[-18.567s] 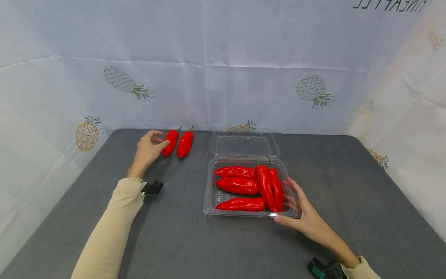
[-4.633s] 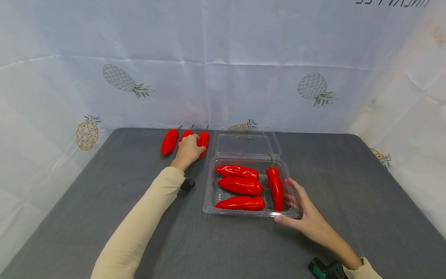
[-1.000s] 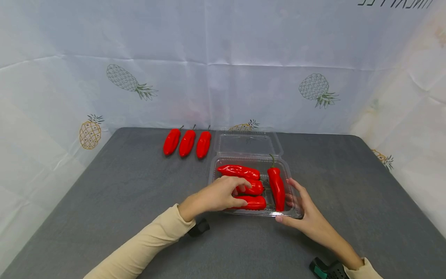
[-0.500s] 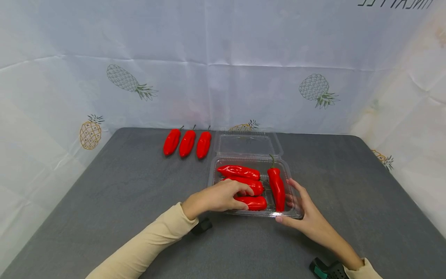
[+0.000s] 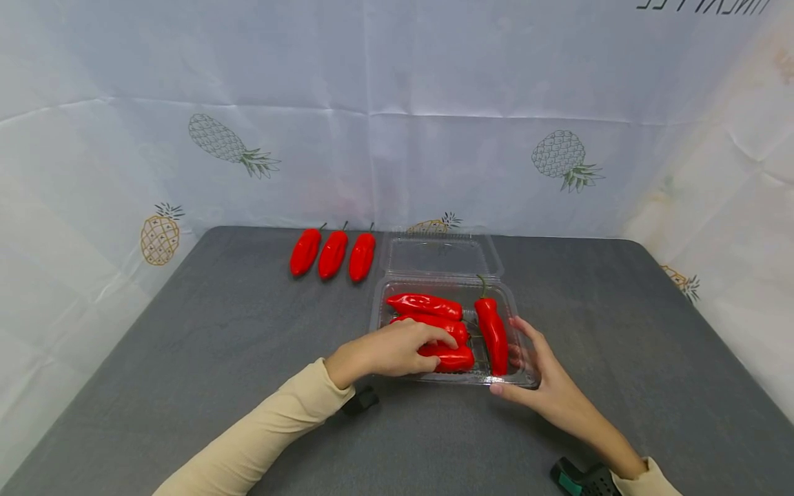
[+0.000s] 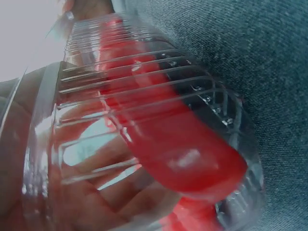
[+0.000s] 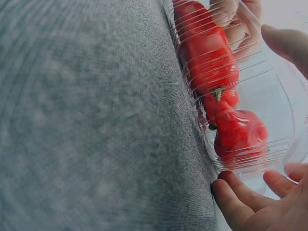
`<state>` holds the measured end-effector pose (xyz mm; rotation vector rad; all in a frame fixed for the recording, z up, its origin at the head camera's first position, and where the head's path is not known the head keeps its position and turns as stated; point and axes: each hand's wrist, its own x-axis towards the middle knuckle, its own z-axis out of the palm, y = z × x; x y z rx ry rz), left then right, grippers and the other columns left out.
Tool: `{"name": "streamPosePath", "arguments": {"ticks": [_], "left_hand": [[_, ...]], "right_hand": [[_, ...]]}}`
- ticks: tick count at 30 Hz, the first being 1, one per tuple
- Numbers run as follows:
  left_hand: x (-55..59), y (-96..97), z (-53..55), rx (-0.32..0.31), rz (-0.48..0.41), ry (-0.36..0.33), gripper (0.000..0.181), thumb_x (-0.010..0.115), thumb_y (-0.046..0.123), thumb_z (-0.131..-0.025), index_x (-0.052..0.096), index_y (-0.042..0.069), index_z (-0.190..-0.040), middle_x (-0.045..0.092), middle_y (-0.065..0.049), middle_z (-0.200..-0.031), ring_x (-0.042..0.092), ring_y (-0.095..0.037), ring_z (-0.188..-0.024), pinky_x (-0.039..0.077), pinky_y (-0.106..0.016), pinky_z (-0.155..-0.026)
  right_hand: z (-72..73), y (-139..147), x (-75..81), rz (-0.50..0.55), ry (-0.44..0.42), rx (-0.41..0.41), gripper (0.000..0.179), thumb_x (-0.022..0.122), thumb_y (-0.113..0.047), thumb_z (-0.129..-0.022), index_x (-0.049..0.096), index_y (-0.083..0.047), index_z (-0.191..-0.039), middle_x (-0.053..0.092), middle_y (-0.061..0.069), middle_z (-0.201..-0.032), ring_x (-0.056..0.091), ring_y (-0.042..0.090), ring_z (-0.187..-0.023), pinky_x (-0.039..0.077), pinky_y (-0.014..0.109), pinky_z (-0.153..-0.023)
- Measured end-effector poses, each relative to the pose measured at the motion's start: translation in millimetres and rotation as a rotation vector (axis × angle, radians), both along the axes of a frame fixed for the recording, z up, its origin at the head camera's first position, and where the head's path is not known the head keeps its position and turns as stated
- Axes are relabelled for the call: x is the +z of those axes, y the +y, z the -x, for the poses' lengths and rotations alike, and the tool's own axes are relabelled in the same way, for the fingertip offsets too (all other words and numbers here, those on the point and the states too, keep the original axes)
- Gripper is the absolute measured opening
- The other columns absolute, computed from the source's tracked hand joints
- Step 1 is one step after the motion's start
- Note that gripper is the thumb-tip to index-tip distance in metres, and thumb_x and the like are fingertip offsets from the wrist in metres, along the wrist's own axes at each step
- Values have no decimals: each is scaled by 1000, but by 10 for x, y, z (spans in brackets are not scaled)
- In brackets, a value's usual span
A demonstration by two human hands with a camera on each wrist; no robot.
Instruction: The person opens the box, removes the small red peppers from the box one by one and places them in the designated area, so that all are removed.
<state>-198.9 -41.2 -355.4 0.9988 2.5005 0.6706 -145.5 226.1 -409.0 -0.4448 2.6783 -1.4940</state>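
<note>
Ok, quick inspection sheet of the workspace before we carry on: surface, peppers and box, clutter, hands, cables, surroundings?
Surface: grey table, looks flat.
Job's things: three red peppers in a row on the table; clear box, lid open, holds three sideways peppers and one lengthwise pepper at its right.
Clutter: nothing seen.
Hands: left hand grips the front pepper inside the box; right hand holds the box's near right corner.
Cables: nothing seen.
Surroundings: creased white cloth with printed pineapples.

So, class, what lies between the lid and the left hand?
In the head view, the far pepper, then the middle pepper, partly hidden by the left hand. Both lie in the box.
</note>
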Motion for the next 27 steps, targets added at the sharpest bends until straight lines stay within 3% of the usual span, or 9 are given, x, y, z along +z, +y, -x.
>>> {"name": "streamPosePath", "arguments": {"ticks": [6, 9, 13, 20, 25, 27], "left_hand": [[21, -2, 11, -2, 17, -41, 45, 65, 8, -89, 62, 19, -132, 61, 3, -100, 52, -8, -70, 45, -21, -66], [33, -7, 13, 6, 12, -53, 47, 65, 6, -87, 62, 20, -131, 61, 3, -98, 53, -9, -71, 45, -22, -66], [33, -16, 17, 16, -6, -53, 45, 67, 4, -85, 63, 20, -128, 60, 4, -94, 54, -9, -74, 46, -22, -64], [20, -51, 20, -7, -27, -9, 43, 65, 5, -84, 62, 18, -125, 55, 4, -80, 46, -6, -64, 40, -21, -61], [28, -83, 9, -7, -45, -18, 44, 63, 7, -85, 59, 18, -127, 56, 4, -83, 46, -5, -65, 41, -21, -65], [37, -91, 6, 0, -47, -34, 45, 63, 8, -86, 58, 19, -129, 57, 4, -87, 48, -7, -71, 43, -22, -67]], "right_hand": [[3, 4, -1, -7, 3, 0, 104, 82, -21, -82, 11, -10, -158, 21, 21, -160, 48, 52, -131, 49, 53, -100], [2, 10, -2, -11, 5, 0, 104, 82, -21, -82, 11, -10, -158, 22, 21, -160, 48, 50, -131, 52, 32, -99], [-2, 15, -4, -1, 6, 7, 104, 82, -21, -82, 12, -11, -158, 22, 21, -160, 49, 49, -131, 44, 11, -93], [-4, 10, 14, 2, -8, 6, 104, 81, -21, -82, 11, -12, -158, 22, 20, -160, 48, 49, -131, 44, 11, -92], [-4, 13, 20, 11, -18, 9, 104, 81, -21, -83, 10, -12, -158, 21, 20, -160, 47, 49, -132, 43, 9, -92], [-3, 14, 17, 13, -22, 9, 104, 81, -20, -83, 10, -11, -158, 20, 20, -161, 47, 49, -132, 50, 21, -97]]}}
